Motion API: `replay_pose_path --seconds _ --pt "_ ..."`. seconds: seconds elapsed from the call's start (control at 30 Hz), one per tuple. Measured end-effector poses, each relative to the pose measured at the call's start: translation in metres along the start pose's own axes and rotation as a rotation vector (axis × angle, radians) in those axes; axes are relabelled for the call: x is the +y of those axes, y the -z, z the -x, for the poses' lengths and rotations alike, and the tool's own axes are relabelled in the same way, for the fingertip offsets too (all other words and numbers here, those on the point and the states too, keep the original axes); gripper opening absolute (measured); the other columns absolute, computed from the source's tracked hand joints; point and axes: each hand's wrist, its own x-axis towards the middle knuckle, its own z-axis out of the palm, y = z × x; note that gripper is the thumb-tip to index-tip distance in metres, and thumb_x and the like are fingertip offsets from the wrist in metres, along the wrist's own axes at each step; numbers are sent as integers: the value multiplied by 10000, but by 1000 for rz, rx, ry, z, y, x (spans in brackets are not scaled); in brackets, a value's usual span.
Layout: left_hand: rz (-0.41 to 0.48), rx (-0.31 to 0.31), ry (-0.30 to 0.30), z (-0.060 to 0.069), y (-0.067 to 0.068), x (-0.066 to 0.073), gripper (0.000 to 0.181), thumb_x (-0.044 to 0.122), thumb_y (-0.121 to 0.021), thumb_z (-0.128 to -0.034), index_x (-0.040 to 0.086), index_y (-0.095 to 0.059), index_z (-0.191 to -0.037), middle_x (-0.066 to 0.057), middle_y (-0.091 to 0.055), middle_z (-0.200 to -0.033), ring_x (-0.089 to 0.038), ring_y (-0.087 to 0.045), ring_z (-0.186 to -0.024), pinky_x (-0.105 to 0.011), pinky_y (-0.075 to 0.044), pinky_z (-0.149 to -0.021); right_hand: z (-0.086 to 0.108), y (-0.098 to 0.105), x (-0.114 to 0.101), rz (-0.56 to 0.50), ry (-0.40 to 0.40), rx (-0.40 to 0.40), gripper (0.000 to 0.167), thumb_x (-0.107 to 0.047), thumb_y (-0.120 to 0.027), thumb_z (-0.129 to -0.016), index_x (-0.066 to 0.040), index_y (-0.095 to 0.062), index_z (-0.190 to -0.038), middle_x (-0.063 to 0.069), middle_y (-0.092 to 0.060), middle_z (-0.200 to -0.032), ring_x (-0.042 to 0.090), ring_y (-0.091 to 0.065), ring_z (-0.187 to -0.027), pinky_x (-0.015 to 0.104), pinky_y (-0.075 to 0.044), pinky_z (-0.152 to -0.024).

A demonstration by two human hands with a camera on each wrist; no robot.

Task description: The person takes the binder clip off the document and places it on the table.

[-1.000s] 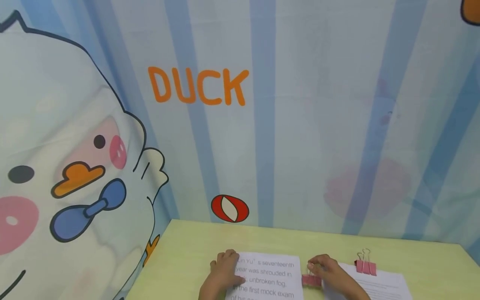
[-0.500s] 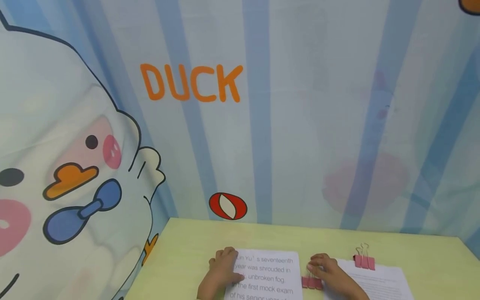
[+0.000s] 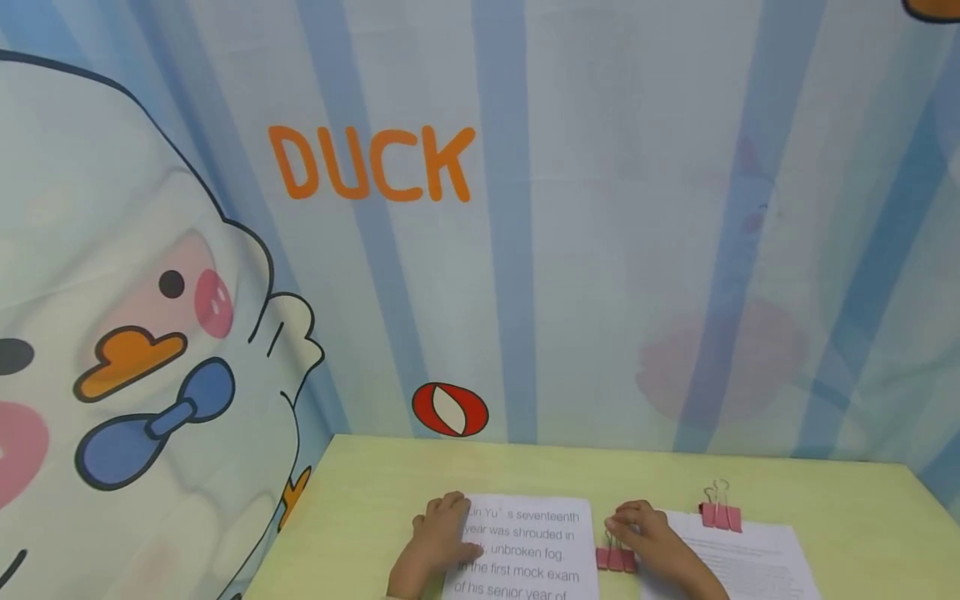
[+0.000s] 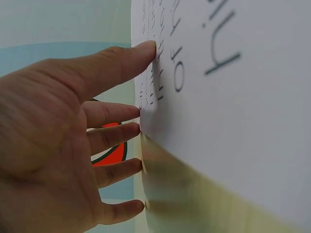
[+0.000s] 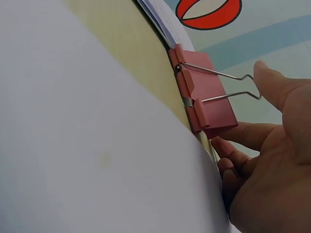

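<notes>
The left hand (image 3: pixel 438 537) rests on the left edge of a printed white paper stack (image 3: pixel 536 550), fingers spread and thumb on the print. In the left wrist view, its fingertips (image 4: pixel 131 130) meet the paper edge and the tabletop. Beside the stack's right edge is a pink binder clip (image 3: pixel 617 559) with wire handles. The right hand (image 3: pixel 652 537) pinches this clip; in the right wrist view its thumb (image 5: pixel 272 85) touches a wire handle end and fingers lie behind the pink body (image 5: pixel 209 92). I cannot tell whether the clip's mouth bites the sheets.
Right of the right hand lies another printed paper stack (image 3: pixel 742 554), a second pink binder clip (image 3: pixel 720 515) standing on its top edge. Both stacks lie on a pale yellow table (image 3: pixel 375 475). A printed curtain (image 3: pixel 585 250) hangs behind the table's far edge.
The head view has shifted slightly, moving everything a little left and up. Both hands keep about the same places on the paper and the clip.
</notes>
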Motion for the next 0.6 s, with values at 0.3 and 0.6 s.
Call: replay_pose_path --seconds 0.3,0.6 --pt "53 48 -37 11 13 9 546 220 -800 -855 -9 -616 -1315 -250 -500 -1420 -525 -452 -1274 -763 -329 -979 -1 6 -7 -45 -30 4 363 -249 -575 -1035 76 -676 -1160 167 -632 -1185 384 -570 -1141 553 -459 -970" --pt "92 113 -137 20 32 29 466 200 -759 -891 -14 -635 -1286 -234 -554 -1360 -490 -517 -1224 -728 -360 -976 -2 21 -17 -115 -36 -3 420 -255 -556 -1051 112 -610 -1247 180 -678 -1174 333 -614 -1097 555 -481 -956"
